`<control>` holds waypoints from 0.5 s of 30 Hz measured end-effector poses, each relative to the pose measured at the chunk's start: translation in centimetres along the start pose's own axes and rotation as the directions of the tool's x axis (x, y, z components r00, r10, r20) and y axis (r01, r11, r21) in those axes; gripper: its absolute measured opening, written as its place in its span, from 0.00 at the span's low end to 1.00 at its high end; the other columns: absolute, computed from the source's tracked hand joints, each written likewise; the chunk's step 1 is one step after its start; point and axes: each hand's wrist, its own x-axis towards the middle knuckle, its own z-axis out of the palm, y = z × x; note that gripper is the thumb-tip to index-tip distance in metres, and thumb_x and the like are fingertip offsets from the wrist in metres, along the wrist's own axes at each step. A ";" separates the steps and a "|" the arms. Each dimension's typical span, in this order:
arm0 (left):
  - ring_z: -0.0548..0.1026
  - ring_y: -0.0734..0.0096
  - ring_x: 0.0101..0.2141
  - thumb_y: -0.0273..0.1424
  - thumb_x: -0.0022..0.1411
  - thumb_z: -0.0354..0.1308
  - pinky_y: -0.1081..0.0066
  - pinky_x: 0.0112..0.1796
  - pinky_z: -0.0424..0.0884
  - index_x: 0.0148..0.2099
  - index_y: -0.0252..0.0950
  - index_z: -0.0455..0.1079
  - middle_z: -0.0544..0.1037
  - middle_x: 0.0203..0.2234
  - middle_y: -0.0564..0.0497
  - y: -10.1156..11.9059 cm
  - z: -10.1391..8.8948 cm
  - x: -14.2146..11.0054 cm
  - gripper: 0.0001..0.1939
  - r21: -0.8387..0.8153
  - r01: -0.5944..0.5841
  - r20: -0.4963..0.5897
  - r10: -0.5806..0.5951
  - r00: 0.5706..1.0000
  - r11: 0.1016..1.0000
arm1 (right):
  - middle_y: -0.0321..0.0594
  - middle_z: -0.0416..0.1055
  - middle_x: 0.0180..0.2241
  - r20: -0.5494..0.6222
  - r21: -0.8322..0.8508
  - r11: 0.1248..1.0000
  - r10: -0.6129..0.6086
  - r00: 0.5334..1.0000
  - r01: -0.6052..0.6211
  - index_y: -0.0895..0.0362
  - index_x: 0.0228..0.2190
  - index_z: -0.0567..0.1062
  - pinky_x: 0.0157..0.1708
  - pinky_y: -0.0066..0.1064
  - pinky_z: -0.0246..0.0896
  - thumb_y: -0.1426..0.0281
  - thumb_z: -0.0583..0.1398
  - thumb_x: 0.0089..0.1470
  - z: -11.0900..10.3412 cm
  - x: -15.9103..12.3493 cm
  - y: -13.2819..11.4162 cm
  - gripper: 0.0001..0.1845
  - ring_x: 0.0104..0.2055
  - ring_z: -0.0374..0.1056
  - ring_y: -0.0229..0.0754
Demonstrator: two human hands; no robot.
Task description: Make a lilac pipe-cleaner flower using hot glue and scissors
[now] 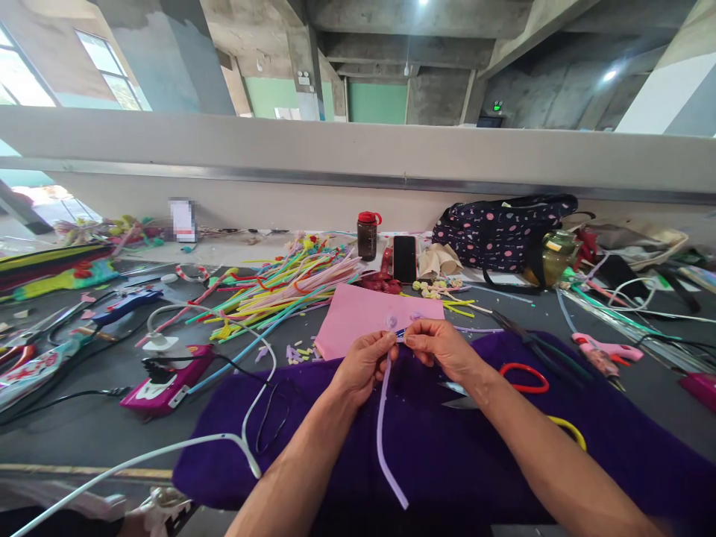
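left hand [362,365] pinches the stem [381,419] up top; right hand [444,347], close by, has an unclear grip. likely light, soft, bendy: hold near the end.

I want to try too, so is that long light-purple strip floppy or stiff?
The light-purple strip is probably bendy but not totally limp, since it curves below the left hand instead of dangling straight. It's likely light, being so thin.
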 end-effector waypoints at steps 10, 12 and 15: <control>0.53 0.87 0.12 0.38 0.53 0.57 0.81 0.13 0.44 0.24 0.32 0.62 0.60 0.13 0.59 -0.4 0.0 0.0 0.15 -0.043 -0.020 0.028 0.021 0.999 0.999 | 0.32 0.65 0.17 0.111 0.101 0.991 0.071 0.991 -0.082 0.60 0.24 0.71 0.12 0.20 0.44 0.63 0.64 0.41 -0.1 0.1 0.2 0.13 0.14 0.56 0.29; 0.53 0.88 0.12 0.38 0.52 0.58 0.80 0.13 0.44 0.24 0.32 0.63 0.60 0.13 0.59 -0.4 0.0 0.0 0.15 -0.063 -0.023 0.026 0.025 0.999 0.998 | 0.33 0.65 0.19 0.085 0.090 0.994 0.056 0.995 -0.064 0.60 0.26 0.71 0.12 0.20 0.45 0.63 0.63 0.42 -0.1 0.1 0.1 0.13 0.15 0.58 0.29; 0.51 0.88 0.11 0.39 0.51 0.59 0.80 0.13 0.42 0.23 0.31 0.63 0.59 0.11 0.59 -0.3 -0.1 0.1 0.16 -0.093 -0.015 0.008 0.016 1.000 0.996 | 0.35 0.67 0.24 0.003 0.057 0.998 -0.001 1.000 0.001 0.60 0.30 0.72 0.13 0.21 0.47 0.62 0.61 0.47 -0.1 0.0 -0.3 0.13 0.18 0.61 0.31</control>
